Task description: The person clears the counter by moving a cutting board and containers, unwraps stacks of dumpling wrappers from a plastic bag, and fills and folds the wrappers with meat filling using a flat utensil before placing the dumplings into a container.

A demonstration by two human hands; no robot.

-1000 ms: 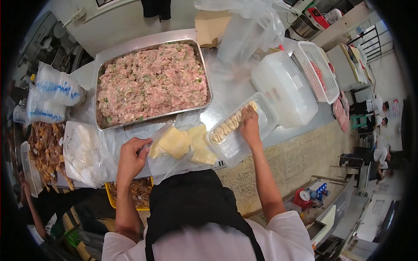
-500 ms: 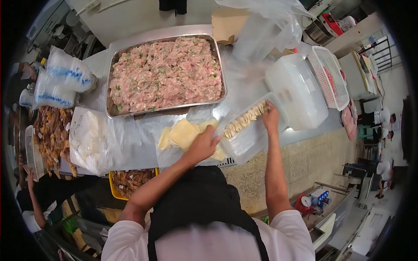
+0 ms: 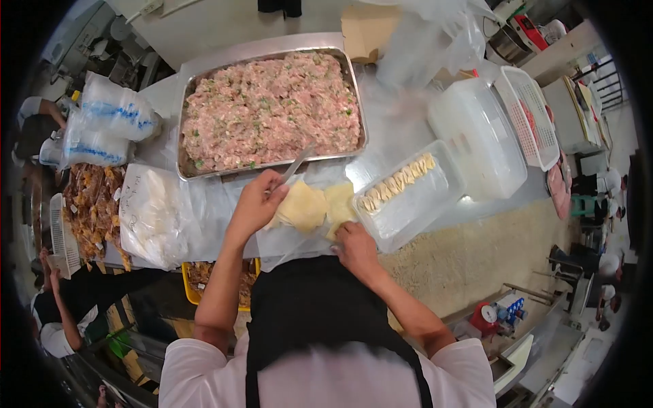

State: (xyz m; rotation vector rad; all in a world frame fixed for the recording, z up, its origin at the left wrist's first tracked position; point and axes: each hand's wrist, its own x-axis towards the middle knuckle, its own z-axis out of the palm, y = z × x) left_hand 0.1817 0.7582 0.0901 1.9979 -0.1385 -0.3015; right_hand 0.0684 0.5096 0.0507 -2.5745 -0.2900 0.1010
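Observation:
My left hand [image 3: 258,202] is closed around a narrow metal spreading knife [image 3: 297,163], its blade pointing up toward the meat tray's near edge. Just beyond its fingers lies a pile of pale yellow dough wrappers [image 3: 301,206]. My right hand [image 3: 356,249] has its fingers curled on the near edge of a separate wrapper [image 3: 339,202] beside the pile. Right of it, a clear plastic container [image 3: 401,216] holds a row of folded dumplings [image 3: 399,181] along its far side. A large metal tray [image 3: 362,129] of minced meat with green bits [image 3: 272,109] stands behind the wrappers.
A lidded plastic box [image 3: 479,139] and a white basket [image 3: 527,119] stand on the right. At left are bagged containers [image 3: 112,119], a white plastic bag [image 3: 153,217] and packed brown food [image 3: 95,211]. A yellow crate [image 3: 192,285] sits below the table edge. Another person's arm [image 3: 58,306] shows at far left.
My left hand has left the wrappers and now holds the spreading knife near the tray. My right hand has come back from the dumpling row to a wrapper. The view has shifted slightly.

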